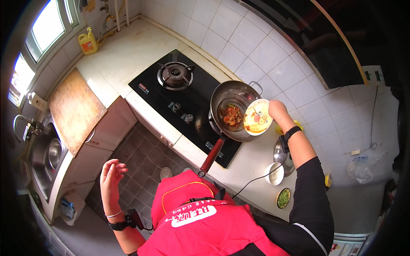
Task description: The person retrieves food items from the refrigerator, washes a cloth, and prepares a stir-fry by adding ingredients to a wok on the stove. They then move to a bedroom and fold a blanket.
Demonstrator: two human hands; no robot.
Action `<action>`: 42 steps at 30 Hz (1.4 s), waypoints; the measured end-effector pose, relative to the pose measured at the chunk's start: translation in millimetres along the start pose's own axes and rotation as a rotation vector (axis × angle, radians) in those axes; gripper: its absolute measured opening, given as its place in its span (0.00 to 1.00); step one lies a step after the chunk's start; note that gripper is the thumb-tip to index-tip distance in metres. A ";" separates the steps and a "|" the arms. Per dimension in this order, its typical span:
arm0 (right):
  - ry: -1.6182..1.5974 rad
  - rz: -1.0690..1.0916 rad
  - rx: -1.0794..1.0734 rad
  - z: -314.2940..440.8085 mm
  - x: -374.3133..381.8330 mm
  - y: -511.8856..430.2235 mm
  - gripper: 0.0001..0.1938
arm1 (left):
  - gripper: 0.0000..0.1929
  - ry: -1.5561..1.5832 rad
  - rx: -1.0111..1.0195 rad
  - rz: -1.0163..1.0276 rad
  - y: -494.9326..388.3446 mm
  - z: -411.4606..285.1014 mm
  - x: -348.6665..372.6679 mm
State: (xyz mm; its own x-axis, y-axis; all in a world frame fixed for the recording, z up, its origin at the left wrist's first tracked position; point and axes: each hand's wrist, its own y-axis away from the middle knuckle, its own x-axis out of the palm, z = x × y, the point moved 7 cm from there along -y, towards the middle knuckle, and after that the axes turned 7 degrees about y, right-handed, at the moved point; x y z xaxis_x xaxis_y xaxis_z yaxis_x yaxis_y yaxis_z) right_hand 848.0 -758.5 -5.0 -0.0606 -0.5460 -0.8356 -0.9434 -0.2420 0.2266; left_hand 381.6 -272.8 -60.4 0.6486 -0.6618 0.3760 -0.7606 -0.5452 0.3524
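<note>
In my right hand [277, 110] is a white bowl [257, 117], held by its edge and tipped over the right side of a wok [232, 92]. Reddish-orange residue coats the bowl's inside. Chunks of cooked food [232, 116], red-orange with bits of green, lie in the bottom of the wok. The wok sits on the nearer burner of a black gas hob [160, 105], its dark red handle [214, 154] pointing towards me. My left hand [112, 172] hangs in the air over the floor, away from the counter, fingers loosely bent and holding nothing.
Right of the hob stand a white bowl of pale food [274, 174], a small bowl of chopped greens [283, 198] and a metal lid or dish [282, 153]. A black cable [253, 180] crosses that counter. At left are a wooden board [77, 108] and a sink [45, 160].
</note>
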 end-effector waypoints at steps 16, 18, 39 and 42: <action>-0.136 -0.158 0.043 -22.4 -0.7 1.4 0.11 | 0.11 -0.035 -0.021 0.037 6.4 3.2 40.3; -0.188 -0.111 0.017 -26.1 2.9 1.5 0.12 | 0.11 -0.038 -0.017 0.045 8.0 3.1 43.8; -1.944 0.073 -0.325 54.7 -21.4 70.6 0.14 | 0.14 0.032 -0.065 0.190 15.5 -38.6 102.5; -1.884 -0.125 -0.422 115.4 -89.0 85.7 0.12 | 0.15 0.096 -0.037 0.209 9.1 -47.2 101.4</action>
State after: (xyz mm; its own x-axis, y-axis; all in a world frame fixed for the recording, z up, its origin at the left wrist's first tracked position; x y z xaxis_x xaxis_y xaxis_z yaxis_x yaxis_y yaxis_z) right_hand 734.9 -638.1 31.0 -0.4997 0.8493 -0.1699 -0.8598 -0.5102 -0.0214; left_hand 441.7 -320.5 21.4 0.4785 -0.7049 0.5235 -0.8781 -0.3811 0.2894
